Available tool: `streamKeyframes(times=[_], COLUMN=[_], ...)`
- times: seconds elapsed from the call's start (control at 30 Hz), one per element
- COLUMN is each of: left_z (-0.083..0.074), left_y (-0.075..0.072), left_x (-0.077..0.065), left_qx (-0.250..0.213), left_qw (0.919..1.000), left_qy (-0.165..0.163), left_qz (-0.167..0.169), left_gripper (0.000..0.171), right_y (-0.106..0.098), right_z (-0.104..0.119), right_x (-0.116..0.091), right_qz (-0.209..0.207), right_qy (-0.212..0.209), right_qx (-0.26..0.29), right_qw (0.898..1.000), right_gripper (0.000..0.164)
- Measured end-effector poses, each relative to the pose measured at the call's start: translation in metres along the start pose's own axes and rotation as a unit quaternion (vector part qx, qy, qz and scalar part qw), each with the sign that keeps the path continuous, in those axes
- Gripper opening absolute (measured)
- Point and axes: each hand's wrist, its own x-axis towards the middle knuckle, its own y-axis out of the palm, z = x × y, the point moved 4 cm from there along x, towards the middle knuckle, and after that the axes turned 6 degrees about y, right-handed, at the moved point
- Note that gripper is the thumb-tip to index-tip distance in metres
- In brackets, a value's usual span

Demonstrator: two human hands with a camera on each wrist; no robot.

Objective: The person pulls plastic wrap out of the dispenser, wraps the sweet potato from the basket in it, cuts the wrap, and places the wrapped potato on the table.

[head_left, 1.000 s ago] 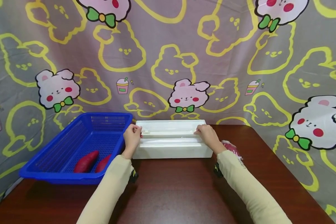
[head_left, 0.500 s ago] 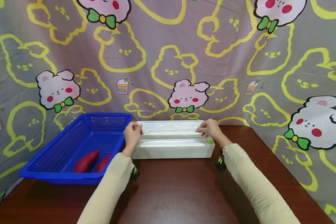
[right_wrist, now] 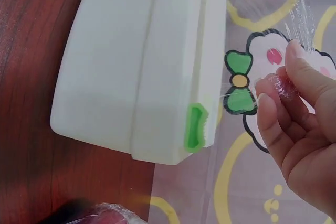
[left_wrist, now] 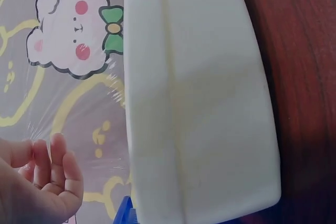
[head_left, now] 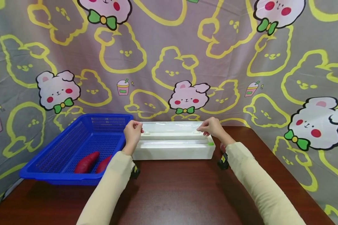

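A long white cling film dispenser (head_left: 174, 153) stands on the table with its lid raised behind the roll. At its left end my left hand (head_left: 133, 133) pinches the clear cling film (left_wrist: 113, 85) between thumb and forefinger, above the box. My right hand (head_left: 213, 129) pinches the film's other corner, which bunches at its fingertips in the right wrist view. The film stretches between both hands and the box, creased near each grip. A green slide cutter (right_wrist: 196, 128) sits at the dispenser's right end.
Left of the dispenser, a blue plastic basket (head_left: 59, 177) holds red sweet potatoes (head_left: 86, 162). A film-wrapped red item (right_wrist: 107, 215) lies right of the dispenser, mostly behind the right wrist. A patterned curtain (head_left: 169, 62) hangs close behind the table.
My right hand has moved up and slightly right from the dispenser's right end, uncovering the green cutter. My left hand has risen slightly, still pinching the film.
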Motion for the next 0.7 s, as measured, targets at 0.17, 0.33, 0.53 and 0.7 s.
streamKeyframes(times=[0.17, 0.33, 0.53, 0.7], left_z=[-0.005, -0.008, -0.010, -0.013], left_y=[-0.001, -0.002, -0.005, -0.007], left_x=[0.002, 0.006, 0.010, 0.011], left_qx=[-0.009, -0.020, -0.017, -0.013], left_qw=[1.0000, 0.9997, 0.9995, 0.9995], left_qy=[0.000, -0.003, -0.007, -0.006], left_qz=[0.002, 0.011, 0.025, 0.027], left_gripper=[0.010, 0.010, 0.010, 0.010], right_y=[-0.004, -0.004, -0.002, -0.003], right_z=[0.002, 0.004, 0.010, 0.012], right_x=[-0.002, -0.002, -0.006, -0.007], right_qz=[0.005, 0.011, 0.011, 0.020], right_qy=[-0.003, -0.008, -0.024, -0.005], right_qx=[0.004, -0.021, -0.139, -0.175], right_qw=[1.000, 1.000, 0.990, 0.984], right_gripper=[0.026, 0.026, 0.033, 0.035])
